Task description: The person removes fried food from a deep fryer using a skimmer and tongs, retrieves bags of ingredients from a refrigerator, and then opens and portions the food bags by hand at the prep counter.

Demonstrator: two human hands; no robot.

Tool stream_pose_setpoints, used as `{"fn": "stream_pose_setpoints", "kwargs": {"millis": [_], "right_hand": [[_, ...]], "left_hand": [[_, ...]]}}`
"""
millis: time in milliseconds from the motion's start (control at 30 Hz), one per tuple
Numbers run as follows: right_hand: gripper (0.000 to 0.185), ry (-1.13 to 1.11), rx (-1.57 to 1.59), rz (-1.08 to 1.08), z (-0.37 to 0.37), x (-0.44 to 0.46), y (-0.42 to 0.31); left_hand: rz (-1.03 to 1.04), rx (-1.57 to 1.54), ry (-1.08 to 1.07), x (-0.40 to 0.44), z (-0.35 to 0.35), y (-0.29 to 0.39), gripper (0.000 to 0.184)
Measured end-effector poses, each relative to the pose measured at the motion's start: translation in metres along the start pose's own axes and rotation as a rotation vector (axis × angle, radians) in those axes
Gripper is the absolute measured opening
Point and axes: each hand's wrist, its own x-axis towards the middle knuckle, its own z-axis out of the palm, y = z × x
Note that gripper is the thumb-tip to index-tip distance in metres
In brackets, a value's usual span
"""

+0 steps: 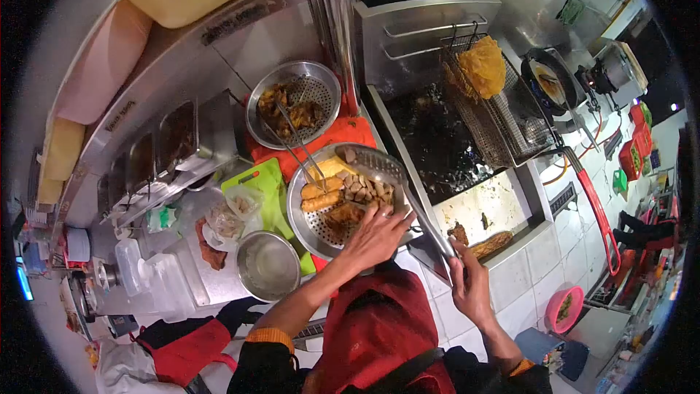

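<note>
I've R hand (470, 284) clamped on the slotted ladle (374, 165) by its handle; L hand (375, 237), apart from R, is over the perforated bowl (306, 228) nr brown chunks (362, 188), grip unclear. Risk: ladle levering on bowl rim cd tip food twd fryer (408, 11).

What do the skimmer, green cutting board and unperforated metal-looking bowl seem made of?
Skimmer: shiny metal, probably stainless steel, judging by its grey glints.
Green cutting board: likely smooth plastic; evenly bright, no wood grain showing.
Bowl: silvery grey metal, steel or aluminium.
</note>
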Motion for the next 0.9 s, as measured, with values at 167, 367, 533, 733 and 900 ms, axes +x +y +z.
{"fn": "stream_pose_setpoints", "kwargs": {"millis": [167,367,533,733,900], "right_hand": [[0.031,-0.018,0.184,0.088,-0.001,-0.002,0.012],[0.034,-0.147,0.739,0.475,-0.005,-0.007,0.01],[0.032,-0.117,0.826,0.532,0.001,-0.011,0.006],[0.03,-0.122,0.808,0.479,0.02,-0.015,-0.001],[0.029,-0.169,0.641,0.376,0.026,-0.02,-0.006]], "left_hand": [[0.045,0.159,-0.188,0.003,0.006,0.007,0.033],[-0.069,0.238,-0.103,-0.022,-0.023,0.014,0.03],[-0.229,-0.033,0.242,-0.064,-0.086,0.011,0.034],[-0.333,-0.41,0.775,-0.056,-0.104,-0.004,0.035],[-0.332,-0.415,0.844,-0.043,-0.084,-0.028,0.028]]}}
